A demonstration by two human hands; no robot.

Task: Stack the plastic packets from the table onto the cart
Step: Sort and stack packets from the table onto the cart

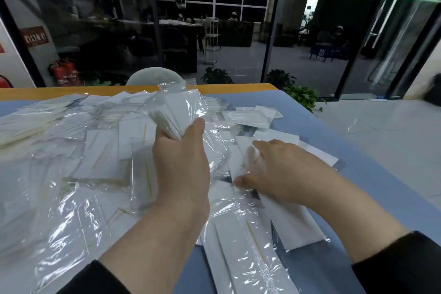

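Your desk (317, 126) fills the near half of the view, blue-topped with an orange far edge, and most of it lies under a loose heap of plastic packets (100, 150), clear sleeves with white card inserts, some showing a thin yellow stick. The heap runs from the far left down to the near edge between your arms. No cart shows anywhere in this view, so nothing can be said of how much is already stacked on it.

Your left hand (181, 162) is raised above the middle of the heap, its grip closed round a gathered bundle of packets (176, 110), thumb across the front and the bundle fanning up and away from you. Your right hand (281, 172) lies low, just right of it, fingers stretched out nearly flat on a loose packet (241, 162) on the heap, touching it but not curled round it.

By the look of it you are in the collecting step, building a handful before carrying it off. The next move calls for closing the right fingers on that loose packet, sliding it onto the bundle with the edges squared, and keeping the left grip firm, since the film is slick and the sleeves could slip out of the fan.
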